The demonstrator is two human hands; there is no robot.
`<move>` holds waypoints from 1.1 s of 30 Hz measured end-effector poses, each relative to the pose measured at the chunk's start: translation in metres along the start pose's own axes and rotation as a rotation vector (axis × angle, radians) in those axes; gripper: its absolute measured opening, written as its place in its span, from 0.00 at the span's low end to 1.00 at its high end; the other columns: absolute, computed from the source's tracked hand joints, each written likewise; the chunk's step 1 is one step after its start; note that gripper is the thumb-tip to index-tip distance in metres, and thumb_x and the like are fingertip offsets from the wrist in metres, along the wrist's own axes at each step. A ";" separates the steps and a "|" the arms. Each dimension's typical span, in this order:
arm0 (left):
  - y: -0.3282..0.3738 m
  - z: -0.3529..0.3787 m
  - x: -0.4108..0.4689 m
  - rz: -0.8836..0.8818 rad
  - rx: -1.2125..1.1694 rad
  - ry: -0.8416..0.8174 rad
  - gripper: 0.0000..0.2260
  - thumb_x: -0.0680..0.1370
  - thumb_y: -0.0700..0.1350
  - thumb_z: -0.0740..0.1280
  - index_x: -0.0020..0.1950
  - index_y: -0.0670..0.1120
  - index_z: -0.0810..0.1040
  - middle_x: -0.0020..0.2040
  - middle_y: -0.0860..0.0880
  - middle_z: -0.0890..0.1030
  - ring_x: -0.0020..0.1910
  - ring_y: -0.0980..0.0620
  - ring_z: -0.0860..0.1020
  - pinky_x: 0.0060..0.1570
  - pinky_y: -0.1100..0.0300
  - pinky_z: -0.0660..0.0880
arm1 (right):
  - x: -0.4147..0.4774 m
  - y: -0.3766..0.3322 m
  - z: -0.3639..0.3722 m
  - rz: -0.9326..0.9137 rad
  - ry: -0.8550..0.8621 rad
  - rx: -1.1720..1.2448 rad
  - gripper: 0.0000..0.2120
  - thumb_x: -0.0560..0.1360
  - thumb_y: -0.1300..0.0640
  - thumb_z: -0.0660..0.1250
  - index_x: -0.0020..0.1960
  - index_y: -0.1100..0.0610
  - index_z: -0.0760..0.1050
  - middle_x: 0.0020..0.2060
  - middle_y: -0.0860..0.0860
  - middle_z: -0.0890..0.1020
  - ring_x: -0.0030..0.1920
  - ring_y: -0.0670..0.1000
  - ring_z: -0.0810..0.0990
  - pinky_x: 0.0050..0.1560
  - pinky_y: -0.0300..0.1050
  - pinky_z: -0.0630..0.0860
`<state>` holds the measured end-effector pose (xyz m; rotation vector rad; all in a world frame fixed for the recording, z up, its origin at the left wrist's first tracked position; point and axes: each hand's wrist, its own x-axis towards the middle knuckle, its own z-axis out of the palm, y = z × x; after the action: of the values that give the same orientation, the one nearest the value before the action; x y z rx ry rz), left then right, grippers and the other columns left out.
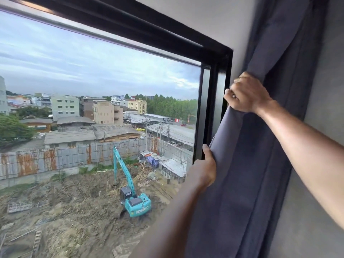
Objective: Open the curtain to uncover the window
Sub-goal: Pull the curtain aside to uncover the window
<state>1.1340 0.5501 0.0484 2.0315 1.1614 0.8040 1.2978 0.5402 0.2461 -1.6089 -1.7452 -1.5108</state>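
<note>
While bunched beside the window (104, 101), curtain (247, 164) in fisted right hand (245, 94), clasping left hand (206, 168).

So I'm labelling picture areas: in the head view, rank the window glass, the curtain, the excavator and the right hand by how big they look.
1. window glass
2. curtain
3. and 4. excavator and right hand: they look alike; the hand is far nearer, so no true ranking.

I can read one word, "KOBELCO", in white letters on the back of the blue-green digger (135, 202) outside. I see no other words.
</note>
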 end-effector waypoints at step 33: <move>-0.045 -0.006 -0.057 0.217 -0.020 -0.106 0.22 0.81 0.59 0.49 0.38 0.44 0.68 0.39 0.40 0.75 0.42 0.43 0.75 0.41 0.53 0.65 | -0.025 -0.045 -0.021 0.112 -0.175 -0.015 0.26 0.75 0.48 0.54 0.23 0.61 0.71 0.29 0.59 0.80 0.45 0.63 0.77 0.47 0.52 0.79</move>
<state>1.0840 0.5182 0.0065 2.1811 0.8820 0.7971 1.2587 0.5188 0.2130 -1.8627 -1.7021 -1.3711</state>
